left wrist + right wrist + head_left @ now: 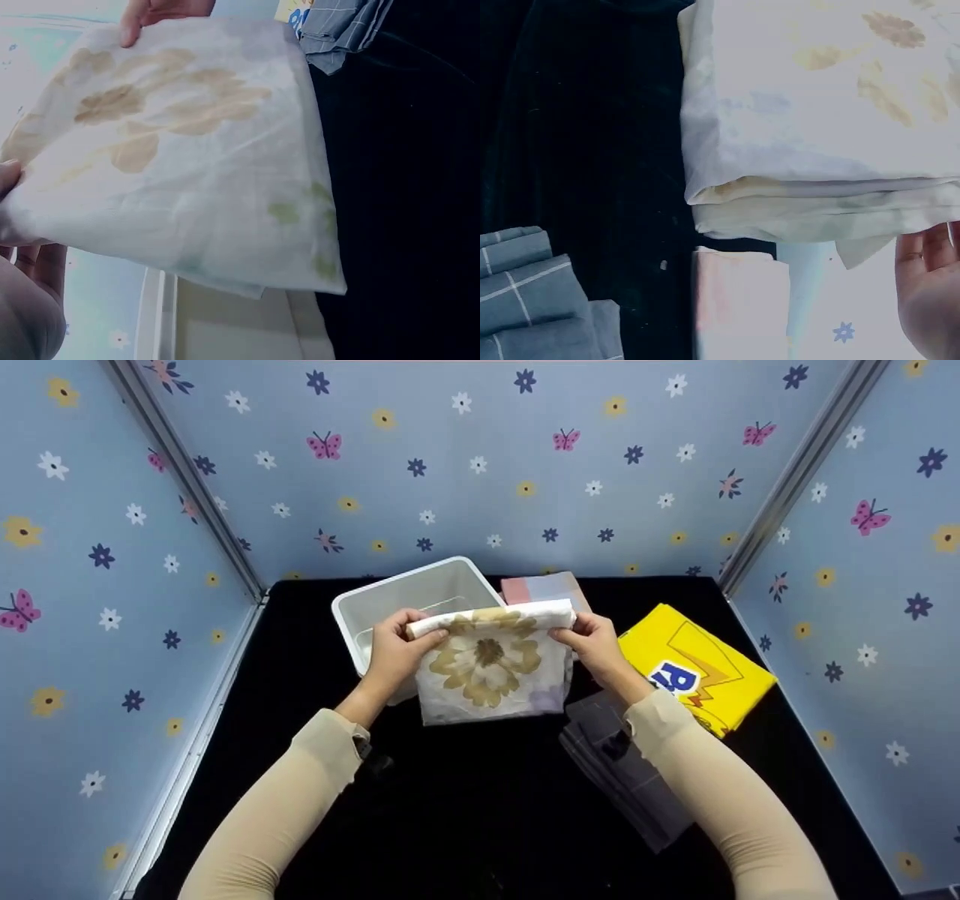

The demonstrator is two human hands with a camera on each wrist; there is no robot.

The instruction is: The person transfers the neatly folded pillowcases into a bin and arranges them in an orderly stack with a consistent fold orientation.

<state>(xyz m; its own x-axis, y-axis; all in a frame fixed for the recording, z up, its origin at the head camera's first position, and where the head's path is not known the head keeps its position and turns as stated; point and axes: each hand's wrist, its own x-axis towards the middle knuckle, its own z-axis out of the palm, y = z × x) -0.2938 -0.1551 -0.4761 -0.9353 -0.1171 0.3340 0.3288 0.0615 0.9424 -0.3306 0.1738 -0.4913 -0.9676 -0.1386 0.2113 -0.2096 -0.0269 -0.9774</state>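
A folded white cloth with a large tan flower print hangs between both hands, held up by its far edge. My left hand grips its left corner, thumb on the front face and fingers behind. At the right corner, my right hand pinches the same edge, thumb on top. The left wrist view shows the printed face of the cloth, with green marks near one corner. In the right wrist view, stacked layers show along the side of the cloth. Behind it, partly covered, stands a white plastic bin.
A pink and grey folded cloth lies behind, right of the bin. To the right are a yellow folded cloth with printed lettering and a dark grey checked cloth under the right forearm. Patterned walls enclose the black tabletop.
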